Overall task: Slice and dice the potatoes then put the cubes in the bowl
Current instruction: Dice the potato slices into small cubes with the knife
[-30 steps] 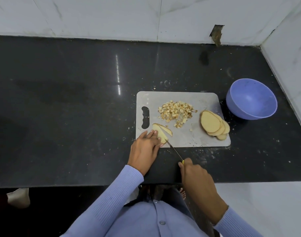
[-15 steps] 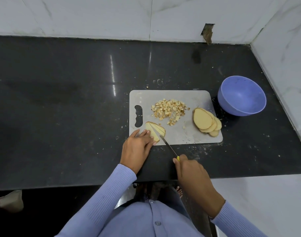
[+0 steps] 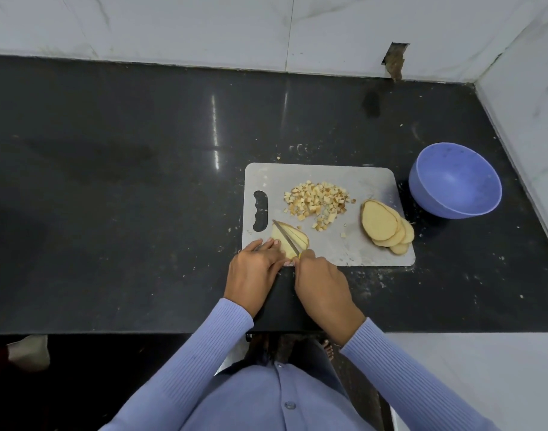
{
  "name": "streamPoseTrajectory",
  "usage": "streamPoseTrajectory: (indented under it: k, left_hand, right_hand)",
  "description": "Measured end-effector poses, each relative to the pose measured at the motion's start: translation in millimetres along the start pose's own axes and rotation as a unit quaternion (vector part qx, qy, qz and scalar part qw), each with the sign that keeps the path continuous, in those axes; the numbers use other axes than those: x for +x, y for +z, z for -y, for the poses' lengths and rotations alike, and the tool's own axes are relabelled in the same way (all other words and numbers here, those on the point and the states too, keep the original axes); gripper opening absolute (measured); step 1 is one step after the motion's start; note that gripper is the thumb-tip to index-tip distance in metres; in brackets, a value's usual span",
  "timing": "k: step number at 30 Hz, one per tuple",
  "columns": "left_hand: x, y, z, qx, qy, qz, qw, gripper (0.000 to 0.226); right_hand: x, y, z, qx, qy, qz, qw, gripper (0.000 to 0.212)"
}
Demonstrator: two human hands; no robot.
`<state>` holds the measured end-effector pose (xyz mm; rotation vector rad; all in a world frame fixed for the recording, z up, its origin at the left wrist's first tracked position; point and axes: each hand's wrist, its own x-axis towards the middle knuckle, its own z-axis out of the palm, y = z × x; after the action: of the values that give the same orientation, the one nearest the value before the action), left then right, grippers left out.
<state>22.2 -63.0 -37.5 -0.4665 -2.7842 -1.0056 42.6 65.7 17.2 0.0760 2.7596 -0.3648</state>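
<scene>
A grey cutting board [image 3: 369,185] lies on the black counter. A potato slice [image 3: 299,237] cut into strips lies at the board's near left corner. My left hand [image 3: 255,270] rests its fingertips on the slice's left part. My right hand [image 3: 321,283] grips a small knife [image 3: 285,237] by its yellow handle, the blade lying lengthwise across the slice. A pile of potato cubes [image 3: 318,202] sits mid-board. A stack of round slices [image 3: 386,227] lies at the board's right. A blue bowl [image 3: 454,180] stands empty to the right of the board.
The black counter [image 3: 126,197] stretches wide to the left of the board, with small potato crumbs scattered around it. White tiled walls [image 3: 204,29] close the back and the right side. The counter's front edge runs just under my wrists.
My right hand has moved forward onto the board, pushing the knife blade lengthwise over the potato slice. My left hand still presses the slice.
</scene>
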Motion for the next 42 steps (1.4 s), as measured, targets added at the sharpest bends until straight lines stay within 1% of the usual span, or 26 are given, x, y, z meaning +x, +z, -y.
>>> streamPoseTrajectory:
  k: [6,10,13,17,21,25,28,33,40,42]
  left_hand:
    - [0.1,-1.7,-8.4,0.004,-0.021,0.007,1.000,0.011]
    - [0.4,-2.1,-6.6,0.006,-0.020,0.012,1.000,0.008]
    - [-0.1,-1.2,-4.9,0.012,-0.018,0.018,1.000,0.007]
    - [-1.2,0.3,-2.7,0.002,-0.026,0.020,0.999,0.005]
    - [-1.8,-0.4,-3.3,-0.001,-0.028,0.023,0.999,0.005]
    - [-3.2,-2.1,-6.1,0.014,-0.007,-0.003,1.000,0.003]
    - [-4.1,-2.6,-7.0,0.044,0.009,-0.022,0.999,0.004]
    - [-4.8,-6.7,-13.5,0.062,0.011,-0.041,0.997,0.012]
    - [-4.1,-7.3,-10.8,0.075,-0.010,-0.042,0.996,0.013]
    - [-3.0,-10.2,-14.8,0.087,-0.012,-0.037,0.995,0.017]
  right_hand:
    - [-33.4,8.1,-21.4,-0.027,0.007,0.034,0.999,0.031]
    - [-57.4,10.2,-35.4,-0.033,0.026,0.054,0.998,0.030]
    - [-55.0,9.0,-37.1,-0.016,0.038,0.047,0.998,0.025]
    - [-48.0,8.7,-37.7,-0.011,0.043,0.023,0.999,0.025]
    - [-55.5,10.3,-42.8,-0.002,0.034,0.017,0.999,0.026]
    - [-49.2,1.8,-35.8,0.047,0.024,-0.010,0.999,0.030]
    - [-33.8,-3.8,-22.2,0.040,0.002,-0.026,0.999,0.034]
    - [-10.9,-5.7,-5.4,0.025,-0.016,-0.020,0.999,0.037]
    - [-2.1,-1.5,-0.3,0.010,-0.015,-0.007,1.000,0.030]
    - [-1.3,1.3,-0.6,0.000,-0.011,-0.008,1.000,0.028]
